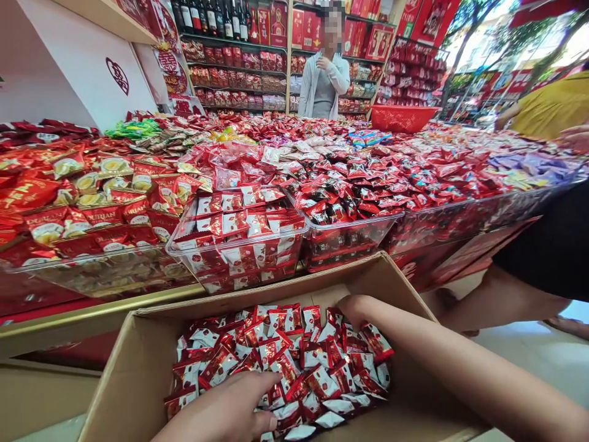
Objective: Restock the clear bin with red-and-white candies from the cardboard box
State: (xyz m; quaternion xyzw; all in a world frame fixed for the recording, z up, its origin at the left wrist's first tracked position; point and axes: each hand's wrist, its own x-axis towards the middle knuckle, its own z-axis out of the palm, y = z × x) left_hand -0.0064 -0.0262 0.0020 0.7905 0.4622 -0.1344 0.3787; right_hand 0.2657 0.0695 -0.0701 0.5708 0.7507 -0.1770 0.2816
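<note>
An open cardboard box stands in front of me, partly filled with small red-and-white wrapped candies. My left hand rests on the candies at the near side, its index finger stretched out and its thumb apart. Toward the far right part of the pile, my right hand reaches down into the candies, and its fingertips are hidden among them. Just beyond the box, a clear plastic bin holds candies in similar red-and-white wrappers.
Red durian candy packets lie left of that bin; dark-and-red candies fill another at right. A red basket sits farther back. One person stands behind the display, and another in a yellow top is at right.
</note>
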